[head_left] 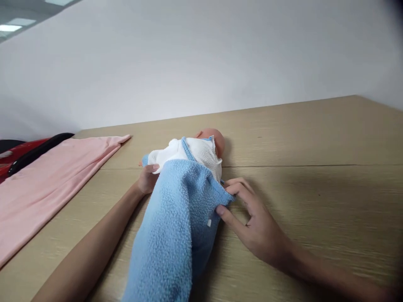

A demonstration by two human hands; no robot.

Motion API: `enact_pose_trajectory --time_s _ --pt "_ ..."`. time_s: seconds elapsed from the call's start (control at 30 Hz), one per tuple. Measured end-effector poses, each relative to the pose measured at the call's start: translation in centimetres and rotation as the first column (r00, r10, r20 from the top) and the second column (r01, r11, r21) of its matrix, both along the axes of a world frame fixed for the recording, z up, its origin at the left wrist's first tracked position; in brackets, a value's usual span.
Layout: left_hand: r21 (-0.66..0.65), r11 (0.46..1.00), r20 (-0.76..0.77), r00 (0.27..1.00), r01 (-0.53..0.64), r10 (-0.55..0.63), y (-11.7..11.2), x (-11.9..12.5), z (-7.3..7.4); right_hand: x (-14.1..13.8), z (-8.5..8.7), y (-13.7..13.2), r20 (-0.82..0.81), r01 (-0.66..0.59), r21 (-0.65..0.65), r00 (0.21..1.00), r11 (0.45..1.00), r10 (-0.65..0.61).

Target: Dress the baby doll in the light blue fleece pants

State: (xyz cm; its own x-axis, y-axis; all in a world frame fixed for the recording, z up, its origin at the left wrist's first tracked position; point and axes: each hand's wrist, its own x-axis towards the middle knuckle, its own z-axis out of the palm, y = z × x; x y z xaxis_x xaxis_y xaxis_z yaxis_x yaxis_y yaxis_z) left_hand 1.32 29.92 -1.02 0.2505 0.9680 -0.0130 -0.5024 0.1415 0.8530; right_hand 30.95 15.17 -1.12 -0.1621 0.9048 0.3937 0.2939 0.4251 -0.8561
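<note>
A baby doll (pixel 217 140) lies on the wooden table (pixel 315 138), wrapped in a light blue fleece blanket (pixel 176 226). A white cloth (pixel 195 153) shows at its chest, and only the top of its head sticks out. My left hand (pixel 147 178) holds the bundle's left side near the doll's shoulder, fingers curled on the fabric. At the bundle's right side my right hand (pixel 252 214) pinches the edge of the blue blanket between thumb and fingers.
A pink cloth (pixel 47 176) is spread flat on the table's left part. Beyond it at the far left lie red and black objects (pixel 28 153). A plain white wall stands behind the table.
</note>
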Motion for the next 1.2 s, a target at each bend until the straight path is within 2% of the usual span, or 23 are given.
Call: enact_pose_trajectory --time_s 0.13,0.3,0.43,0.53,0.63,0.73,0.83,0.97,1.03,1.1,1.2 --pt "0.043 0.999 -0.033 0.999 0.027 -0.026 0.5 -0.8 -0.8 -0.4 -0.3 -0.9 -0.052 0.01 -0.07 0.999 0.998 -0.014" --pt "0.05 0.996 -0.078 0.995 0.07 -0.066 0.9 -1.8 -0.7 0.3 -0.4 -0.4 -0.097 -0.15 -0.288 0.987 0.946 0.127" --pt "0.047 0.996 -0.092 0.993 0.078 -0.073 1.3 -2.5 -1.1 1.2 -0.9 1.0 -0.045 -0.217 -0.357 0.976 0.909 0.215" --pt "0.036 0.997 -0.093 0.993 0.071 -0.068 1.7 -3.0 -1.7 1.6 -0.9 1.9 0.021 -0.188 -0.309 0.979 0.932 0.205" --pt "0.024 0.998 -0.081 0.995 0.057 -0.055 1.9 -3.4 -2.1 1.7 -0.5 2.1 0.108 -0.125 -0.126 0.984 0.984 0.139" --pt "0.01 0.999 -0.067 0.997 0.049 -0.048 2.1 -3.5 -2.3 1.5 0.0 1.8 0.089 -0.076 -0.002 0.993 0.997 0.076" --pt "-0.003 0.999 -0.05 0.998 0.042 -0.042 2.2 -3.4 -2.4 1.2 0.1 1.7 0.026 -0.092 -0.047 0.995 0.995 0.093" --pt "-0.046 0.999 -0.041 0.999 0.029 -0.031 2.1 -3.5 -2.6 1.3 -0.2 2.7 -0.046 -0.208 -0.246 0.978 0.947 0.203" --pt "-0.077 0.997 -0.046 0.999 0.025 -0.029 2.1 -3.7 -2.8 1.5 -0.4 3.5 -0.051 -0.22 -0.29 0.975 0.932 0.214" --pt "-0.098 0.995 -0.049 0.998 0.022 -0.026 2.1 -3.9 -2.8 1.6 -0.5 4.2 0.005 -0.133 -0.216 0.99 0.967 0.138" --pt "-0.1 0.995 -0.042 0.999 0.011 -0.015 2.2 -3.8 -2.8 1.7 -0.8 4.7 0.054 0.082 -0.047 0.995 0.996 -0.08"
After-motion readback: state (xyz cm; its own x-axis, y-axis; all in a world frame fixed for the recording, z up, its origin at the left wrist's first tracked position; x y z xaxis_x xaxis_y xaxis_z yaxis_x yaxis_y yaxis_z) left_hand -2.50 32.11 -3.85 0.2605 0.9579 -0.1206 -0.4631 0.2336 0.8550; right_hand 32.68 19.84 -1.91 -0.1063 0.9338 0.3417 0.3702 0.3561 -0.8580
